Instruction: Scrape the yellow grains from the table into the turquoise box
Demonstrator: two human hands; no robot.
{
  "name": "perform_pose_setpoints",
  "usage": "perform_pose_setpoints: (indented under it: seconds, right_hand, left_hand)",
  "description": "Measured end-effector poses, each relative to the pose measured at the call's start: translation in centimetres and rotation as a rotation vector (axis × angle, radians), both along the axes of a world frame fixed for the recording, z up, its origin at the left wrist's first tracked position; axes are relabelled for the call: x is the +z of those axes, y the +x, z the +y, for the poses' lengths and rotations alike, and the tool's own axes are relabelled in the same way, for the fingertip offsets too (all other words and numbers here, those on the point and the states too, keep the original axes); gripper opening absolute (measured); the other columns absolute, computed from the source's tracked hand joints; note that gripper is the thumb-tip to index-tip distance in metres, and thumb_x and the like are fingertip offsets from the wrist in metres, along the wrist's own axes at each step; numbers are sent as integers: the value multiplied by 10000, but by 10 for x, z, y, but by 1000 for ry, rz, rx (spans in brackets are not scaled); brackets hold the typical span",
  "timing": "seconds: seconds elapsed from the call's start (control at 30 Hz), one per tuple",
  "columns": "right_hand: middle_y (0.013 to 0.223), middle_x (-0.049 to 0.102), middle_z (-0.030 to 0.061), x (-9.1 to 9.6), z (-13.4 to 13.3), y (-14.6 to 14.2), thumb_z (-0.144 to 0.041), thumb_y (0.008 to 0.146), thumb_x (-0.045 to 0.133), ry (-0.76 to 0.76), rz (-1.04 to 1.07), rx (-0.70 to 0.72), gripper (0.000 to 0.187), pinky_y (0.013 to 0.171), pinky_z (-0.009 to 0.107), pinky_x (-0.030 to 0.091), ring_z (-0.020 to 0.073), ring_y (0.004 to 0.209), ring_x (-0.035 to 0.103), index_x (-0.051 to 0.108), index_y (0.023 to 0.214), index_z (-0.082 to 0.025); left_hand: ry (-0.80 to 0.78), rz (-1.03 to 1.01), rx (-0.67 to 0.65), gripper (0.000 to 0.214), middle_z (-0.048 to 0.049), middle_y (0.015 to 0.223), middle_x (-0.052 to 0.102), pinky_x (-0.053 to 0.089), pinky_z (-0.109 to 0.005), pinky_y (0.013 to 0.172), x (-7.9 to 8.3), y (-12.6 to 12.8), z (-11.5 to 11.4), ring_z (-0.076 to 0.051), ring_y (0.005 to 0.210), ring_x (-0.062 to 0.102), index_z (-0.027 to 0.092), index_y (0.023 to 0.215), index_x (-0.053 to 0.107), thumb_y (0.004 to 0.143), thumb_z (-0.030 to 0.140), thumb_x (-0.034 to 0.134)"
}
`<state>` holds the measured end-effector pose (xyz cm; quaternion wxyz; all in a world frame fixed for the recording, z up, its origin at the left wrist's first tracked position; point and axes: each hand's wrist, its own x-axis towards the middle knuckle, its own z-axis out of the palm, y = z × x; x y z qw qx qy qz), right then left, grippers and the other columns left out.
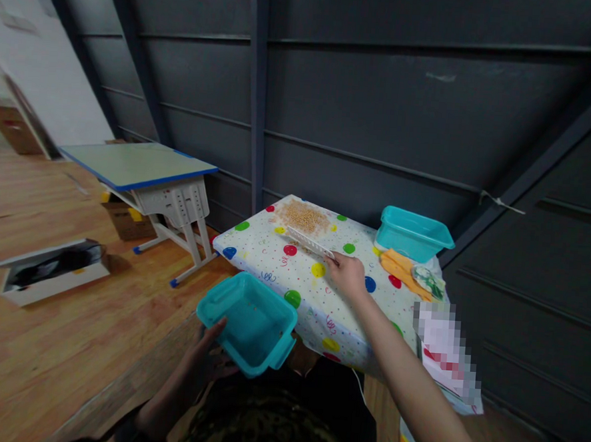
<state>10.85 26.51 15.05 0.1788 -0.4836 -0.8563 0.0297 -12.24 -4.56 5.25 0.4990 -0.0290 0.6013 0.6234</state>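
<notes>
My left hand (210,356) grips the near left rim of a turquoise plastic basin (254,318), thumb over the edge. The basin is tilted at the table's front edge, with a few small specks inside. My right hand (347,272) is closed on the handle end of a long white flat tool with a row of holes (310,242); its exact kind is unclear. The tool stands on edge over the tablecloth (338,297). Just beyond it lies a spread of small tan grains, perhaps soybeans (303,217).
A second turquoise basin (412,233) stands at the table's right back, beside an orange cloth (397,264) and a patterned packet (428,281). A school desk (143,162) and an open white box (56,280) are on the left. A dark panelled wall (382,106) rises behind.
</notes>
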Motion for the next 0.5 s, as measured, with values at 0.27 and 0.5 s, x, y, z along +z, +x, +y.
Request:
perform_pose_setpoints:
  seconds: [0.27,0.5]
  right_hand:
    - [1327,1020,91,0,-4,-3,-257,1225,658,-21,-46,23,447,943,322,620,305,1153,951,1016,1481,-333]
    - [1403,1009,99,5,0,-7,-270,1260,649,-5,-23,-14,462,1001,344,672,319,1224,963,993,1565,-323]
  left_hand:
    - [0,48,-34,933,-279,1678,818,865,-626,990,0,2,-1,-420,1108,1007,335,1992,477,1186,499,919]
    - [32,-24,17,1113,-320,1794,765,855,-687,1045,-2,0,-3,-469,1156,1020,322,2003,469,1071,402,1073]
